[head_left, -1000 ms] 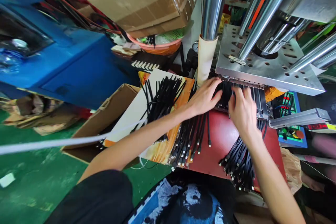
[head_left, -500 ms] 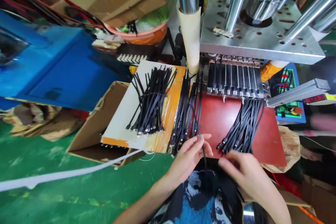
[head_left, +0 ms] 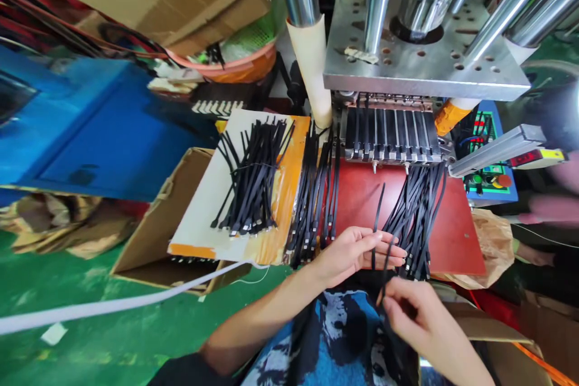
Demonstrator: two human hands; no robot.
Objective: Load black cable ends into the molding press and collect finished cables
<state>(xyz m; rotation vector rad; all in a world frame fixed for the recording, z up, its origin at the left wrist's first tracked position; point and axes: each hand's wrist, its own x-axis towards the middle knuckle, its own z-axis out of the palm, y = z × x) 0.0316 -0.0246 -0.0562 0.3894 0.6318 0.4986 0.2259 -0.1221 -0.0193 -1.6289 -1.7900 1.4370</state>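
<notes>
Pinching: one black cable (head_left: pixel 377 211), between left hand (head_left: pixel 355 255) thumb and fingers, over the red board's (head_left: pixel 455 235) near edge, presumably for steadiness; one dark strand (head_left: pixel 386 268), between right hand (head_left: pixel 416 312) fingertips.

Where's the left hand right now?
In the head view, the left hand is below and right of centre, by the red board, left of the right hand.

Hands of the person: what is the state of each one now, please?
Left hand: holding a black cable.
Right hand: partly curled, at a black cable; whether it grips cannot be told.
</notes>
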